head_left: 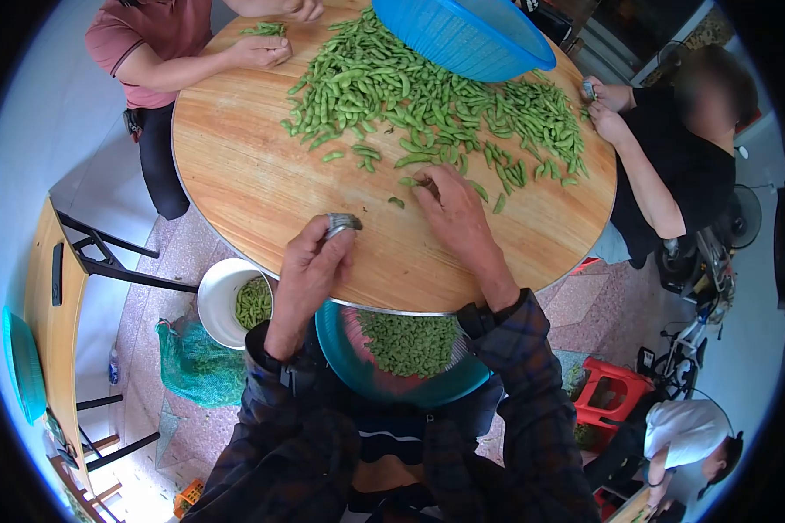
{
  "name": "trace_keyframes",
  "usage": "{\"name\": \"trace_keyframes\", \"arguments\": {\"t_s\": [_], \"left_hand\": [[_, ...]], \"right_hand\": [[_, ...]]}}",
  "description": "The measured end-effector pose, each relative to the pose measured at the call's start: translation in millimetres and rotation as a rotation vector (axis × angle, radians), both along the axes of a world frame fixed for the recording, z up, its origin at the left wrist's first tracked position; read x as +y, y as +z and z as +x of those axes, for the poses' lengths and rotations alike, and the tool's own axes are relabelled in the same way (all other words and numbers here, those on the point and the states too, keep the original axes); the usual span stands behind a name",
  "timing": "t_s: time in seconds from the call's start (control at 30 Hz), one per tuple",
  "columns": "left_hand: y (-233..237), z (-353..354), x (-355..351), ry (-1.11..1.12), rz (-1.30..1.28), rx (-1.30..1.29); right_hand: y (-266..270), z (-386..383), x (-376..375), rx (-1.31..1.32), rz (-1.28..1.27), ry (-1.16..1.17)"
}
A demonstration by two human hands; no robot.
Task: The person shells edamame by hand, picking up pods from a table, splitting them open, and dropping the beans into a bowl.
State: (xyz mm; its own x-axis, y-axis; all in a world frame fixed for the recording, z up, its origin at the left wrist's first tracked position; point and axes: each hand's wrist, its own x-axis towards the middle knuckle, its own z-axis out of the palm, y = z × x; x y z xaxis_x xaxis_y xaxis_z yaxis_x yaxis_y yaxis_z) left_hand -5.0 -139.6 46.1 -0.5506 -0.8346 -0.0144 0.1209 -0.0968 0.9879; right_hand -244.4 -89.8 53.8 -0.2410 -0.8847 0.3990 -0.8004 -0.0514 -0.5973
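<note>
Picking now, apparently for shelling, with the right hand (453, 212) at a green pod (406, 181) by the table (235, 148) pile's near edge, impossible to tell if pinched, and the left hand (312, 263) curled, contents hidden, likely needing a firm pinch next.

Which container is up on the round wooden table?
The blue slatted plastic basket, tilted among green pods at the far side; the white round bucket and the teal round basin are both below the tabletop.
</note>
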Motion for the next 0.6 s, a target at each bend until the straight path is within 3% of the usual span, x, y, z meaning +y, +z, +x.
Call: {"name": "trace_keyframes", "arguments": {"t_s": [0.03,0.23,0.6], "left_hand": [[-1.3,-5.8,0.1,-0.033,0.007,0.012],[3.0,-25.1,10.1,-0.123,0.026,0.036],[16.1,-25.5,31.1,-0.143,-0.017,0.073]], "right_hand": [[4.3,5.6,3.7,-0.194,0.038,0.01],[17.4,43.2,39.7,-0.495,0.061,-0.006],[14.9,59.3,66.9,-0.297,-0.236,0.117]]}}
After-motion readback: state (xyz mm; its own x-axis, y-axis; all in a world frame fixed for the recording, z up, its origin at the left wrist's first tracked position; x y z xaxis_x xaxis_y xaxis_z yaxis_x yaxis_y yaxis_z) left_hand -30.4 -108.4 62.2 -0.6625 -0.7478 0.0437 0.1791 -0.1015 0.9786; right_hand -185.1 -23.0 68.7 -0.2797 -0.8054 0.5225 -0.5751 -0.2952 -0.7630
